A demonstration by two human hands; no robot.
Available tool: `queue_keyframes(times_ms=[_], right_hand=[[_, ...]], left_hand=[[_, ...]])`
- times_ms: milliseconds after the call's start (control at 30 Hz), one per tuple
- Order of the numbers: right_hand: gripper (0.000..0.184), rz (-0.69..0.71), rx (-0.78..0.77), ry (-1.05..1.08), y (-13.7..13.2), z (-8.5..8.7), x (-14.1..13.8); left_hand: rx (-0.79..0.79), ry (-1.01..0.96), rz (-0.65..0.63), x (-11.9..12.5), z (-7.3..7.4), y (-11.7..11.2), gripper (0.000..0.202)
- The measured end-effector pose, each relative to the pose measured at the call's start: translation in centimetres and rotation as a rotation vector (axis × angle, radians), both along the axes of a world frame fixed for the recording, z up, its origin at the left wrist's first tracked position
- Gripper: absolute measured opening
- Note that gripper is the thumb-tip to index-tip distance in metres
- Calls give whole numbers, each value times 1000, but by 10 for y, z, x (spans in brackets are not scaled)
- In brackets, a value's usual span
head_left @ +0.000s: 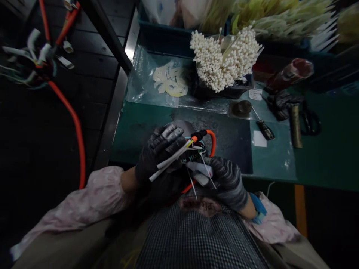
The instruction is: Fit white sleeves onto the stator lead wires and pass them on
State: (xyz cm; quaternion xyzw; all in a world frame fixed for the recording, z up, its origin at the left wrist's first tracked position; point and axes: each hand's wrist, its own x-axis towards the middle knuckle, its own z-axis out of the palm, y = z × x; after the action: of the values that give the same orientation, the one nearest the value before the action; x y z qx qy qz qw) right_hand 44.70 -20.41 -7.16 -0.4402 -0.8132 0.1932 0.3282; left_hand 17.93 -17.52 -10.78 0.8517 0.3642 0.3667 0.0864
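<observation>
My left hand (161, 151), in a dark glove, is closed round a bundle of wires (193, 144) coming out of an orange cable (211, 144), with white sleeves (171, 160) sticking out below the fingers. My right hand (227, 179), also gloved, is closed on a white connector piece (200, 170) at the wire ends, close to my lap. Both hands meet at the near edge of the green bench (322, 157).
A tray of white-tipped pieces (224, 59) stands at the back, with a clear bag of pale rings (171, 80) to its left. A screwdriver (262, 125), scissors (310, 119) and a brass cylinder (295, 125) lie at right. Another orange cable (75, 127) hangs at left.
</observation>
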Motion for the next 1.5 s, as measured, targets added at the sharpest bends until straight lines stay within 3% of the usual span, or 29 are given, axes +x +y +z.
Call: queue_keyframes(times_ms=[133, 300, 567, 833, 1000, 1133, 1267, 1400, 1500], right_hand=[[18, 46, -51, -11, 4, 10, 0], [21, -6, -15, -53, 3, 7, 13], [23, -125, 78, -160, 12, 11, 37], [21, -182, 172, -204, 20, 9, 45], [21, -266, 167, -198, 36, -2, 49], [30, -370, 156, -238, 52, -15, 48], [24, -297, 157, -231, 59, -19, 46], [22, -287, 110, -127, 52, -17, 50], [21, -377, 20, 31, 52, -17, 62]], left_hand=[[-111, 6, -5, 1, 3, -3, 54], [-47, 35, 9, 6, 12, -1, 60], [-264, 267, 58, 47, 51, 30, 50], [-418, 258, 92, 82, 78, 63, 44], [-403, 393, 49, 93, 86, 82, 35], [-415, 540, 121, 104, 94, 96, 33], [-484, 643, 175, 113, 102, 109, 34], [-545, 647, 206, 118, 104, 115, 36], [-535, 578, 262, 116, 98, 112, 38]])
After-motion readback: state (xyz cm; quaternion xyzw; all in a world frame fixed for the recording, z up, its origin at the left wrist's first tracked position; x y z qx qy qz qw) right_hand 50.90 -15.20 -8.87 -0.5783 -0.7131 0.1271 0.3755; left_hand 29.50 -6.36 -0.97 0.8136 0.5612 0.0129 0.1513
